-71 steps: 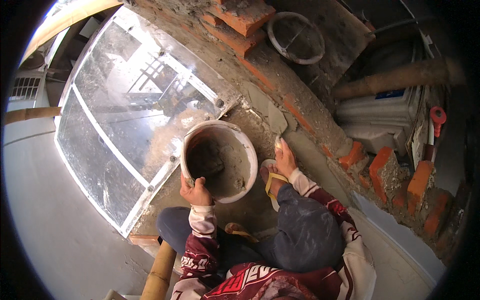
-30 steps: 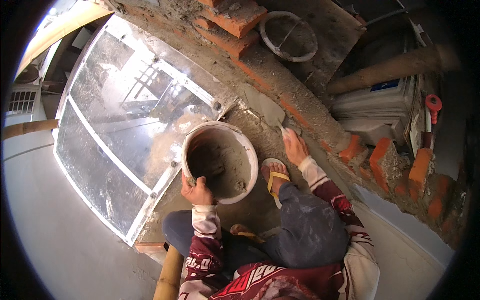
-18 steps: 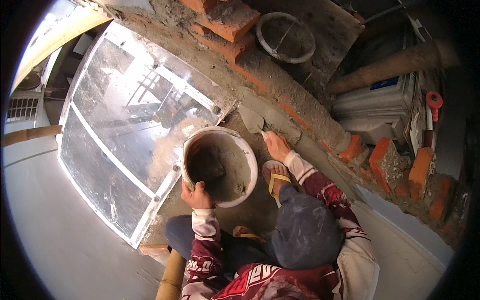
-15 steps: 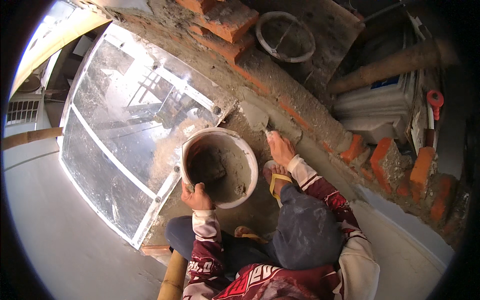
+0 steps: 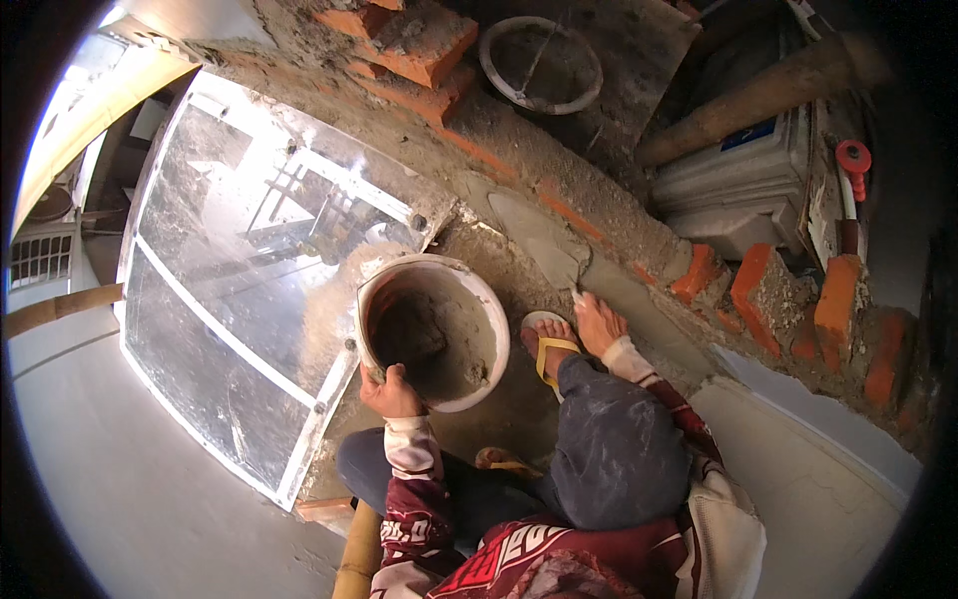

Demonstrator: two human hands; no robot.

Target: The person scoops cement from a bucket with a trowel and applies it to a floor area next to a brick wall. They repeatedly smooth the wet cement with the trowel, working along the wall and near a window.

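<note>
Gripping a mortar bucket (image 5: pixel 503 334) by the rim, trowel (image 5: pixel 576 292) out near 3 o'clock

Clamped with the left hand (image 5: pixel 392 391) on the bucket, near mid-view, at 7 o'clock on its rim. Closed with the right hand (image 5: pixel 602 324) around the trowel's handle, at the bucket's 3 o'clock, just beyond the sandalled foot (image 5: pixel 552 351). Hard to make out the blade against the strip of grey mortar (image 5: pixel 529 235) at 1 to 2 o'clock.

Likely heavy, judging by the wet mortar (image 5: pixel 459 344) inside; probably stiff-walled, perhaps slippery where smeared. Best lifted by the rim at 9 and 3 o'clock, kept level. Cannot tell about support underneath. Probably light and rigid in the trowel's case; best held by the handle, clear of the blade.

Compared with half a second ago: moved the right hand away from the bucket, toward 4 o'clock; lost sight of the blade's flat face, plain then. Kept the left grip at the same part of the rim. Shifted the view slightly, sliding the bricks (image 5: pixel 838 304) toward 11 o'clock.
</note>
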